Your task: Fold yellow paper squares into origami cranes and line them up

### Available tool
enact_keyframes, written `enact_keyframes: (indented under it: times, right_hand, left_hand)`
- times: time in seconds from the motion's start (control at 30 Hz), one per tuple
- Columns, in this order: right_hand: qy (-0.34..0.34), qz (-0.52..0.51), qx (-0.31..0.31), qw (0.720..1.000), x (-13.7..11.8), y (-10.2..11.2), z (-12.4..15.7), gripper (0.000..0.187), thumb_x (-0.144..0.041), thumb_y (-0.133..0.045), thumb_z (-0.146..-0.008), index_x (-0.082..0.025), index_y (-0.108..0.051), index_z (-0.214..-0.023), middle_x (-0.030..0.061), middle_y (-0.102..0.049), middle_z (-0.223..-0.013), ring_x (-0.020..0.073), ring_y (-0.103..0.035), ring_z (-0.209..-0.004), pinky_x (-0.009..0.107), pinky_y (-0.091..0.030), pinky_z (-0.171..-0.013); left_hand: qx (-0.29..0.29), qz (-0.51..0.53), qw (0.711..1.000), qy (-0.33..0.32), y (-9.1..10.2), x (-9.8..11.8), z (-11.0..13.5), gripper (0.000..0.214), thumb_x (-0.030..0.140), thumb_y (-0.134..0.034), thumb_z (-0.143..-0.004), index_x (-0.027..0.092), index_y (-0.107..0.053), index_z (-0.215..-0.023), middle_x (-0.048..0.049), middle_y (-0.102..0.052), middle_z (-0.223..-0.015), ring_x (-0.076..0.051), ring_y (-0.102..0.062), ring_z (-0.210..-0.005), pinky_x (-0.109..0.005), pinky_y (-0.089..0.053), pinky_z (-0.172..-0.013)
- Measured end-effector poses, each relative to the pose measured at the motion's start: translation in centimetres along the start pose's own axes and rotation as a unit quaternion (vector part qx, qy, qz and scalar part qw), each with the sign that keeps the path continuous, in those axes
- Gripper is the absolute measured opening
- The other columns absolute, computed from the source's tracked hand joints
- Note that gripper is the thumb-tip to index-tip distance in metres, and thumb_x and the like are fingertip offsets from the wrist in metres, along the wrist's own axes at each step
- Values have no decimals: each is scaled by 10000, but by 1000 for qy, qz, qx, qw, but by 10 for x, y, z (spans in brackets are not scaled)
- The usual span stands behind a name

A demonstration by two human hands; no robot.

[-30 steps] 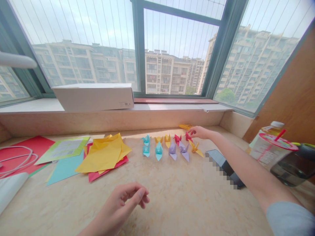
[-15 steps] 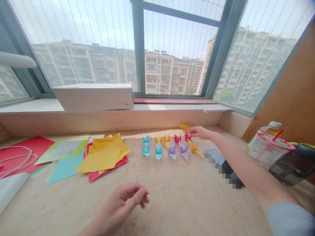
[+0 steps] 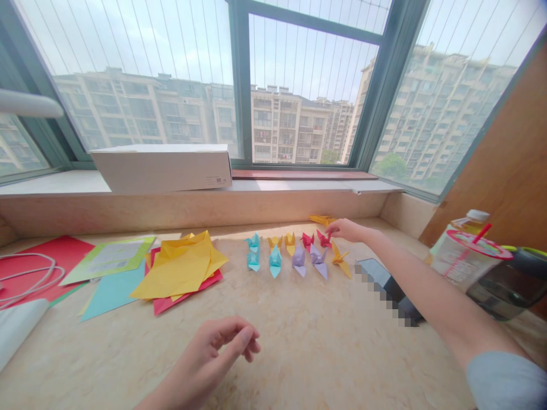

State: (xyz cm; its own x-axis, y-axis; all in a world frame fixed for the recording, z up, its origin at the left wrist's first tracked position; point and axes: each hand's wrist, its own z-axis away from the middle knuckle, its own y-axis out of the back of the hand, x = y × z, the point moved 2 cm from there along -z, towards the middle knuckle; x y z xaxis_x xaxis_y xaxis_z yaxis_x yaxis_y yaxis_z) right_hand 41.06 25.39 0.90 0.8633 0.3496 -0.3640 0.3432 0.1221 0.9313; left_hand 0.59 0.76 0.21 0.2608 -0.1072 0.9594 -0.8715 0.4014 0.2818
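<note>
My right hand (image 3: 345, 230) reaches to the back row of folded paper cranes, its fingertips closed on the right-hand red paper crane (image 3: 323, 238). Close beside it on the left is another red crane (image 3: 307, 242). An orange crane (image 3: 341, 259) lies just in front, and a flatter orange folded piece (image 3: 322, 220) sits behind the fingers. Purple cranes (image 3: 299, 262), turquoise cranes (image 3: 275, 262) and yellow cranes (image 3: 290, 244) stand further left. My left hand (image 3: 231, 344) hovers over the near tabletop, fingers loosely curled against the thumb, with nothing visible in it.
Yellow paper sheets (image 3: 179, 267) are stacked at left, near a blue sheet (image 3: 115, 290) and a white cable (image 3: 51, 267). A phone-like dark object (image 3: 380, 276), partly pixelated, lies under my right forearm. A lidded cup (image 3: 465, 256) and a dark bottle (image 3: 508, 290) stand at right.
The right-hand red crane has shifted slightly left, towards the other red one, together with my right fingertips. My left hand has stayed in place.
</note>
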Motion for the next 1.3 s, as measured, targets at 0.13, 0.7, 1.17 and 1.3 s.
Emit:
enact_keyframes:
  times: [0.13,0.7,1.17,1.3]
  right_hand:
    - [-4,2,4,1000,3,-1,-3,351,-161,-618,-832,-217,-690,-1171,56,-764,-1027,220,-709,-945,308,-536,-874]
    - [-26,29,18,999,5,4,4,464,-127,-561,-874,-231,-569,-1326,73,-741,-1088,209,-692,-968,307,-514,-885]
    - [-72,52,293,952,-33,28,62,326,-209,-437,-926,-186,-659,-1163,103,-757,-977,251,-701,-913,354,-514,-831]
    - [27,38,343,938,-112,2,98,283,-225,-425,-942,-192,-671,-1078,78,-746,-1004,218,-694,-907,327,-526,-808]
  left_hand:
    - [2,-4,1000,0,0,0,-1,368,483,-530,-917,170,-702,-829,-62,-722,-799,-180,-664,-753,-248,-519,-692]
    - [0,-8,1000,0,0,1,0,357,471,-523,-924,175,-699,-828,-58,-724,-803,-176,-661,-751,-246,-513,-700]
    - [29,-114,991,-56,9,3,-6,366,432,-466,-953,174,-680,-806,-56,-733,-803,-171,-668,-740,-230,-496,-654]
    - [91,-279,936,-196,19,-8,-12,290,336,-474,-949,191,-674,-796,-42,-727,-775,-172,-664,-733,-246,-491,-682]
